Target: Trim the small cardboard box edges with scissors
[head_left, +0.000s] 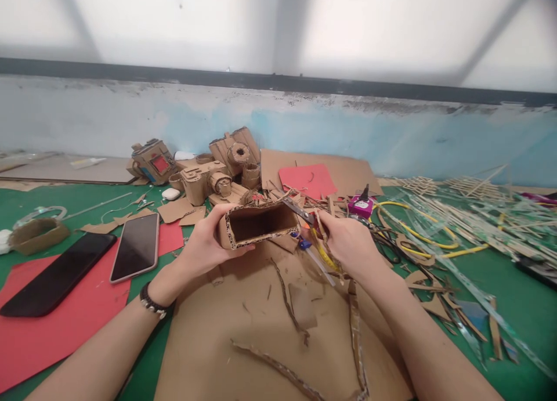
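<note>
One broad cardboard sheet [204, 343] lies near, and above it, at the centre, the left hand [208, 238] wraps its fingers around the left end of the cardboard box [263, 237], while the right hand [348, 238] grasps scissors [300, 210] by its far right corner, where short snips along the rim should probably be cleanest.

1. A brown cardboard box [261, 222] — oblong, hollow, dark inside — is held up, its open end facing the wearer and its corrugated edges showing ragged along the rim.
2. Grey metal scissors [300, 210] slant across the box's upper right rim — handles mostly hidden.
</note>
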The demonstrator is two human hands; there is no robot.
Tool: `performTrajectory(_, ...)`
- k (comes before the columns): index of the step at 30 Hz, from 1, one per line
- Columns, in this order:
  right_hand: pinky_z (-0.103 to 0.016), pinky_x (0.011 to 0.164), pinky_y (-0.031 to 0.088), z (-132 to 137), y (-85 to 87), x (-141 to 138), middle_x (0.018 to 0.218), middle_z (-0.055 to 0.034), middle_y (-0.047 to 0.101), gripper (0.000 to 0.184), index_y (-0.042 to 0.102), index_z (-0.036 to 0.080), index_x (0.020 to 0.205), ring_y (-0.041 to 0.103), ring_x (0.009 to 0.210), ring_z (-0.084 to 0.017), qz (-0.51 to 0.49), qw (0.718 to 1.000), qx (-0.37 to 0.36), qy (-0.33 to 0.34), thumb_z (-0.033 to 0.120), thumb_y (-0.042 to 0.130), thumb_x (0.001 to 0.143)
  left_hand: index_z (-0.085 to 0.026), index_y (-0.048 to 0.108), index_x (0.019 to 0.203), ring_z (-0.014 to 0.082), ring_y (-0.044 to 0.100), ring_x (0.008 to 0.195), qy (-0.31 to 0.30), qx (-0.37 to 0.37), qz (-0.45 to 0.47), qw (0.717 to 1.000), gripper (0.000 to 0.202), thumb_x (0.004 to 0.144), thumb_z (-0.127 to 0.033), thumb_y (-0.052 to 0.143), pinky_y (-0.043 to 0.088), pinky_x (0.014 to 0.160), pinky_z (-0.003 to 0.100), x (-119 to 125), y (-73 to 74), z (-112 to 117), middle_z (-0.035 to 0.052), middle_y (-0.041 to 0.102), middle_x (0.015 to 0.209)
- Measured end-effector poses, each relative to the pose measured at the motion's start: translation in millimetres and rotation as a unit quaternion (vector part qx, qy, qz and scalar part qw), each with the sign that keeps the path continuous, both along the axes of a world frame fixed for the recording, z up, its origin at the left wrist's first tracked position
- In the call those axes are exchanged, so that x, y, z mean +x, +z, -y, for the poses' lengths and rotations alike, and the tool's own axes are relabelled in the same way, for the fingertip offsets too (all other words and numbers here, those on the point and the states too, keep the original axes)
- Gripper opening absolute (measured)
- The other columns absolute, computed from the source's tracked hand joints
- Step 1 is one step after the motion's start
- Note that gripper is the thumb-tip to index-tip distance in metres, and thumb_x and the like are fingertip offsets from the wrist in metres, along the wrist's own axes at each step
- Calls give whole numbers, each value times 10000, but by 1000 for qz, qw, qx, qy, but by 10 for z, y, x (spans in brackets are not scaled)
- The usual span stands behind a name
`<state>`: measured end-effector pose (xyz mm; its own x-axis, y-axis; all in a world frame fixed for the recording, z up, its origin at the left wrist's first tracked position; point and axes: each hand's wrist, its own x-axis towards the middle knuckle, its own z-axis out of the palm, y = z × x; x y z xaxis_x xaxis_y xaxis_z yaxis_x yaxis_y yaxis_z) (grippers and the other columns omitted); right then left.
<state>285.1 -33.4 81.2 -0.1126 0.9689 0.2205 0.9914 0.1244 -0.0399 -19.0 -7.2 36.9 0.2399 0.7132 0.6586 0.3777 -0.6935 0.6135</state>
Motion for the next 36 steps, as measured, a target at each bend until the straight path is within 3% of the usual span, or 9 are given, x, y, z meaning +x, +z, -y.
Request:
performTrajectory(7, -294, 686, 431, 45, 3, -20, 895, -78, 763, 209, 550, 252, 979, 663, 742, -234, -167, 977, -23, 129, 460, 569, 989, -237, 700, 1165, 283, 821, 933, -30, -59, -1, 998, 565, 751, -526, 952, 699, 790, 352, -63, 137, 46, 55, 822, 1049)
performTrajectory(16, -286, 612, 337, -87, -114, 30, 630, -31, 638, 340, 632, 227, 789, 505, 583, -180, -158, 982, 9, 98, 507, 546, 961, -245, 755, 1169, 318, 830, 971, -74, -94, 21, 993, 641, 718, -652, 958, 727, 815, 399, -51, 181, 38, 79, 840, 1076)
performTrajectory(22, -285, 651, 451, -89, -28, 45, 737, -25, 707, 415, 646, 228, 838, 604, 677, -196, -271, 958, -10, 97, 636, 625, 914, -256, 734, 1291, 329, 829, 962, -64, -118, 41, 990, 792, 708, -759, 919, 718, 741, 393, -162, 167, -53, 105, 840, 1110)
performTrajectory(28, -338, 749, 545, -125, -17, 105, 919, -59, 712, 412, 614, 233, 985, 671, 840, -244, -320, 942, -35, 98, 634, 650, 897, -231, 707, 1326, 334, 798, 981, 6, -88, 84, 993, 859, 759, -869, 802, 680, 722, 373, -259, 110, -143, 128, 814, 1074)
performTrajectory(32, -370, 772, 557, -201, -108, 200, 963, -61, 699, 464, 622, 240, 1008, 664, 859, -254, -347, 931, -33, 112, 681, 687, 881, -193, 724, 1257, 343, 777, 995, 0, -116, 114, 987, 1020, 610, -977, 796, 662, 747, 366, -270, 142, -161, 134, 805, 1045)
performTrajectory(36, -340, 690, 487, -239, -180, 270, 840, -13, 629, 487, 607, 244, 915, 579, 758, -218, -332, 934, -56, 119, 705, 750, 851, -147, 715, 1254, 379, 763, 1060, 23, -165, 148, 975, 1137, 507, -998, 817, 657, 807, 374, -292, 183, -159, 160, 807, 1094)
